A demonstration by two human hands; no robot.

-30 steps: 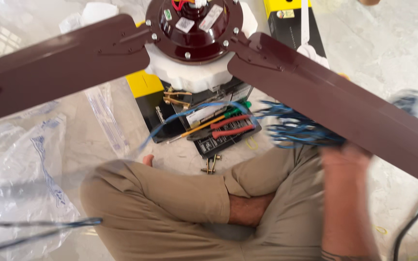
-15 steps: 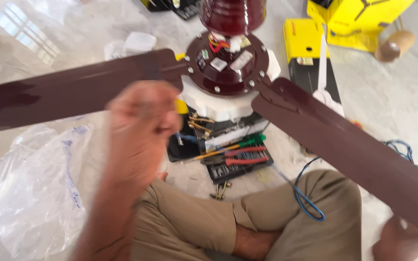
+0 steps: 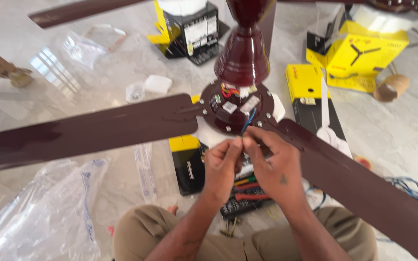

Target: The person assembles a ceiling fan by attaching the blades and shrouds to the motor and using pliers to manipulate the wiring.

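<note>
The left hand (image 3: 222, 164) and the right hand (image 3: 272, 166) met just in front of the dark red fan motor (image 3: 235, 108). Their fingertips were pinched together on a thin blue wire (image 3: 248, 121) that ran up to the motor's top. One long fan blade (image 3: 88, 130) reached out to the left, and another blade (image 3: 364, 193) ran to the right. Under the hands, on the floor (image 3: 402, 130), lay tools with red and green handles (image 3: 247, 191). A yellow box (image 3: 359, 53) stood farther back, and a clear plastic bag (image 3: 44, 217) lay at the left.

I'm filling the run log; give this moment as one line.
left hand: pinches blue wire | right hand: pinches it too | fan motor: behind
</note>
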